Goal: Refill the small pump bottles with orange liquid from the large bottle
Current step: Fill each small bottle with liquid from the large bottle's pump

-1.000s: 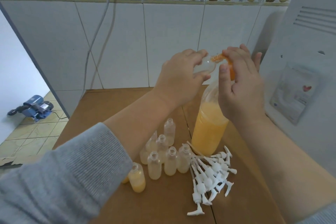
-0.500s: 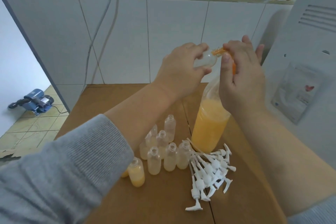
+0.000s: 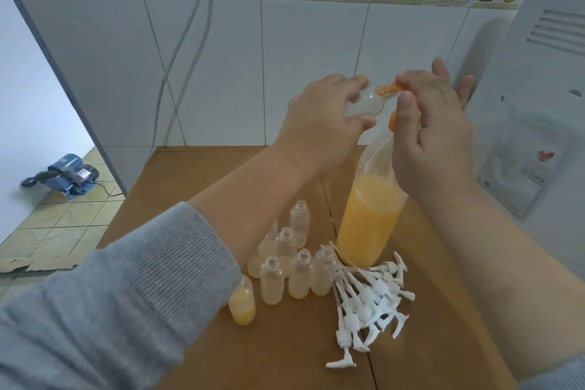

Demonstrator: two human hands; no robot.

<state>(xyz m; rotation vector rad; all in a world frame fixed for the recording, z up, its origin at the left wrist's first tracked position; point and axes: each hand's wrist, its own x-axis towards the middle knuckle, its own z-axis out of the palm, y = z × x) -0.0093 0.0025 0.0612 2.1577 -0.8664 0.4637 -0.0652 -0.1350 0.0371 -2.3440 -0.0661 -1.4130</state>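
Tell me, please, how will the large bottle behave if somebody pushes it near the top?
The large bottle probably tips rather than slides: it is tall and narrow. The liquid fills only its lower part, which should steady it somewhat. Its thin clear wall looks crumpled near the neck, so it may dent.

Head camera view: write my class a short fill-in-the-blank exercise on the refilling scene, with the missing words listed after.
1. The left hand holds a small clear bottle lying on its ____.
2. The large bottle stands on the table and holds ____ liquid.
3. The loose white pump heads lie in a pile to the ____ of the standing small bottles.
4. The right hand is beside the large bottle's ____.

Missing words: side; orange; right; neck
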